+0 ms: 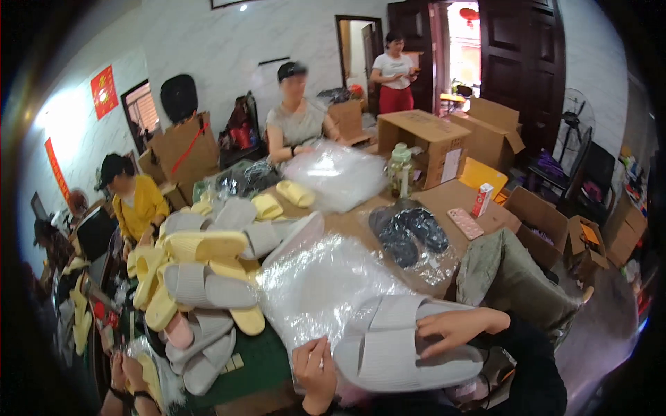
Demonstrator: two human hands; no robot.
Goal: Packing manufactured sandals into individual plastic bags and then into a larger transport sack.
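Grey slipper (399,347) lies low in view, right in front of the person, long axis running left-right. Right hand (454,327) rests on top, fingers curled over the strap; left hand (316,371) pinches the clear bag (319,284) at the slipper's left end. Slipper pile (201,277) of yellow and grey sits left on the surface (347,225). Small red-and-white box (482,200) stands far right, brown cartons (430,142) behind, red signs (104,91) on the left wall.
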